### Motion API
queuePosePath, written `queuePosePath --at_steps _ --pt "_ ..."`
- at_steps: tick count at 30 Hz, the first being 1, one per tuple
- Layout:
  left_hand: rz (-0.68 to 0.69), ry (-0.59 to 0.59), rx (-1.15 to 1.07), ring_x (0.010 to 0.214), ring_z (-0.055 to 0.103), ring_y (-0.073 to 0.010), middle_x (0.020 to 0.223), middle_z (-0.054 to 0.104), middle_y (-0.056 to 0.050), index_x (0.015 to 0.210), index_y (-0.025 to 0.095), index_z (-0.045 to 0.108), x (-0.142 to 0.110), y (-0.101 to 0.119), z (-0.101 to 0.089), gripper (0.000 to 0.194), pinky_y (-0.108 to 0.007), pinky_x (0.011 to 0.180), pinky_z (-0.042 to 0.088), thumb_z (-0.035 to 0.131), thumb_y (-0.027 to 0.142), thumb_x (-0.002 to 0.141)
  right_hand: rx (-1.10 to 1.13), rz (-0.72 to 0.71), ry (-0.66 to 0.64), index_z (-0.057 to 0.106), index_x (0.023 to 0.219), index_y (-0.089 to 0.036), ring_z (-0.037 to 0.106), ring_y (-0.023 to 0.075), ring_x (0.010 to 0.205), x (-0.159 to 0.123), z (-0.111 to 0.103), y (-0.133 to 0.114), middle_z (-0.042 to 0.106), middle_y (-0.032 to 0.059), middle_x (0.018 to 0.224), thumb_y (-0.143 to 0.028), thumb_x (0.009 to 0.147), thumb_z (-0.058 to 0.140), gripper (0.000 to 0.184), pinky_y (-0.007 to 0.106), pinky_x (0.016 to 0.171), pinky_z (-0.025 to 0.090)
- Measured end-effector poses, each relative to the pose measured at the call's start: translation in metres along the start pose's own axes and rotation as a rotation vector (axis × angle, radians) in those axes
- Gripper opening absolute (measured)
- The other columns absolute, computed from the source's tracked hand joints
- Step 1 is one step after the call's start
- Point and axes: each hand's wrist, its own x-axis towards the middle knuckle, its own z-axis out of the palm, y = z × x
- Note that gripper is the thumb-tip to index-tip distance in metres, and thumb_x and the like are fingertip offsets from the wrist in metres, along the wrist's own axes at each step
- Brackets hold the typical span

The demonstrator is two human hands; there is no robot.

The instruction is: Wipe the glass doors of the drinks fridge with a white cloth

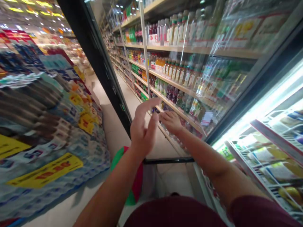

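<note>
Before the glass door, the left hand spreads thumb from fingers. The right hand curls nearby, its grip unclear.

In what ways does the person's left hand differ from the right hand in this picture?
The left hand curves open, with thumb and fingers apart; the right hand has its fingers close together. The left hand looks larger in the picture than the right hand. The left hand's forearm slants from the lower left, the right hand's from the lower right. Both are bare, with no held object visible.
</note>
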Motion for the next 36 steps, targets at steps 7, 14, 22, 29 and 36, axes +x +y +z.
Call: queuePosePath --at_steps 7,14,22,29,36 --pt "-0.023 -0.209 0.534 0.159 0.006 -0.0367 0.167 0.027 -0.021 0.159 0.010 0.037 0.007 -0.141 0.023 0.086 -0.060 0.128 0.005 0.019 0.073 0.103 -0.207 0.245 0.459 0.069 0.131 -0.023 0.057 0.0235 0.115 0.042 -0.051 0.054 0.066 0.0109 0.120 -0.019 0.106 0.045 0.035 0.042 0.104 0.044" --pt "-0.055 -0.196 0.636 0.159 0.004 -0.0364 0.166 0.029 -0.018 0.157 0.012 0.043 0.004 -0.167 0.037 0.080 -0.060 0.127 -0.005 0.021 0.068 0.104 -0.226 0.181 0.400 0.071 0.128 -0.022 0.059 0.0234 0.113 -0.002 -0.016 0.041 0.068 0.0113 0.115 -0.013 0.102 0.049 0.035 0.039 0.102 0.048" --pt "-0.007 -0.296 0.677 0.159 0.002 -0.0343 0.168 0.026 -0.018 0.159 0.011 0.038 0.025 -0.205 0.043 0.080 -0.056 0.127 -0.003 0.017 0.066 0.105 -0.222 0.062 0.272 0.075 0.120 -0.018 0.060 0.0218 0.102 0.005 -0.006 0.056 0.071 0.0099 0.107 -0.013 0.102 0.049 0.032 0.035 0.095 0.049" --pt "-0.016 -0.327 0.590 0.159 0.007 -0.0359 0.167 0.028 -0.020 0.158 0.012 0.039 0.047 -0.241 0.058 0.085 -0.056 0.127 -0.001 0.021 0.073 0.101 -0.221 0.215 0.364 0.064 0.137 -0.018 0.055 0.0258 0.115 0.053 0.014 0.071 0.065 0.0136 0.122 -0.018 0.106 0.043 0.038 0.043 0.104 0.042" --pt "0.004 -0.326 0.620 0.159 0.005 -0.0356 0.166 0.029 -0.019 0.156 0.012 0.043 0.061 -0.277 0.074 0.100 -0.053 0.128 -0.002 0.013 0.085 0.094 -0.161 0.047 0.223 0.068 0.131 -0.020 0.059 0.0224 0.112 0.006 0.032 0.084 0.073 0.0075 0.118 -0.013 0.102 0.054 0.032 0.036 0.101 0.042"
